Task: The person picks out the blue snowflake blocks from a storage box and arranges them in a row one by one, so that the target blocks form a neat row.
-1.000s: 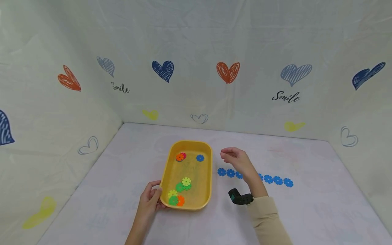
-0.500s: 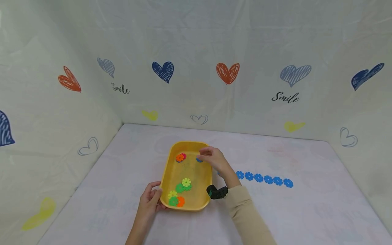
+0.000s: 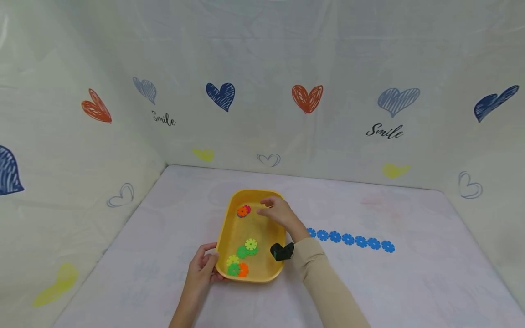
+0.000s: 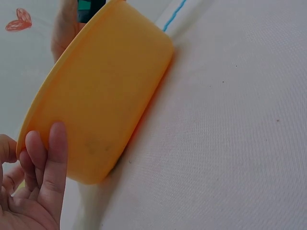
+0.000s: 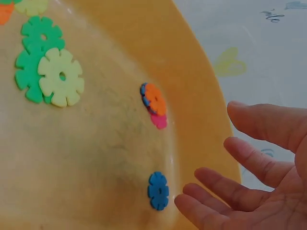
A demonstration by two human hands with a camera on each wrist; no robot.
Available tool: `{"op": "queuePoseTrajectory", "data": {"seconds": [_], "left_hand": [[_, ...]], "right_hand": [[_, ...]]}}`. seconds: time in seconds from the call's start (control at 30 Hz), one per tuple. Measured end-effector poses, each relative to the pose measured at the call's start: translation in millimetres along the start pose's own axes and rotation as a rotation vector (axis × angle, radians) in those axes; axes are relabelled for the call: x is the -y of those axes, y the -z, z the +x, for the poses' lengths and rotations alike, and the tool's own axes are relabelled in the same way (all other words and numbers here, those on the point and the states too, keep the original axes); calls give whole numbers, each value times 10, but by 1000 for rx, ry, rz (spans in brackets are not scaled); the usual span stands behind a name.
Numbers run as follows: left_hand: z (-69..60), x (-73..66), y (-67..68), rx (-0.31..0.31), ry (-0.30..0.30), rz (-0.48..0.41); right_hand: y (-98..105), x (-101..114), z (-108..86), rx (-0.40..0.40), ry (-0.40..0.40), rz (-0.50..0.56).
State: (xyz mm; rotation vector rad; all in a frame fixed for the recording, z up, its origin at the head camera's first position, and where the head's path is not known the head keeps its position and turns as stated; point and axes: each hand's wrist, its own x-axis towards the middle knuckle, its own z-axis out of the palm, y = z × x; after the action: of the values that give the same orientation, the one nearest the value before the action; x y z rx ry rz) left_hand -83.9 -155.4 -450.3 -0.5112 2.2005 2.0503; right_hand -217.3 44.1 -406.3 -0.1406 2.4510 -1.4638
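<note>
My left hand (image 3: 199,266) grips the near left rim of a yellow plastic tray (image 3: 266,266), fingers against its outer wall in the left wrist view. Over the tray's far right part hovers my right hand (image 3: 280,215), holding nothing, its fingers apart and slightly bent. Close below those fingertips lies a blue notched disc (image 5: 158,191), hidden by the hand in the head view. Toward the far left of the tray an orange disc (image 5: 155,99) overlaps a blue and a pink one. Green discs (image 3: 234,269), yellow discs (image 3: 251,244) and another orange disc (image 3: 244,269) lie nearer me.
Right of the tray, a row of several blue notched discs (image 3: 348,239) lies on the white table (image 3: 410,282); the right forearm covers its left end. A black wrist camera (image 3: 281,251) sits on the right wrist. White curtains (image 3: 262,54) with printed hearts surround the table.
My right hand has moved left from above the blue row to over the tray, now covering the loose blue disc in the head view. The left hand and tray stay put.
</note>
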Motion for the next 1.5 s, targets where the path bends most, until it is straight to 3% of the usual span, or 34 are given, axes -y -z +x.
{"op": "queuePoseTrajectory", "data": {"seconds": [0.33, 0.73, 1.0, 1.27, 1.5], "left_hand": [[7, 23, 6, 10, 13, -4], [-9, 16, -15, 14, -3, -29], [-6, -4, -26, 2, 18, -1], [-11, -4, -13, 1, -8, -6], [-9, -4, -3, -3, 7, -2]], "right_hand": [[-80, -67, 136, 29, 55, -54], [-205, -123, 171, 3, -47, -149], [-282, -167, 155, -8, 30, -227], [-302, -163, 127, 71, 110, -304], [-329, -175, 122, 157, 119, -289]]}}
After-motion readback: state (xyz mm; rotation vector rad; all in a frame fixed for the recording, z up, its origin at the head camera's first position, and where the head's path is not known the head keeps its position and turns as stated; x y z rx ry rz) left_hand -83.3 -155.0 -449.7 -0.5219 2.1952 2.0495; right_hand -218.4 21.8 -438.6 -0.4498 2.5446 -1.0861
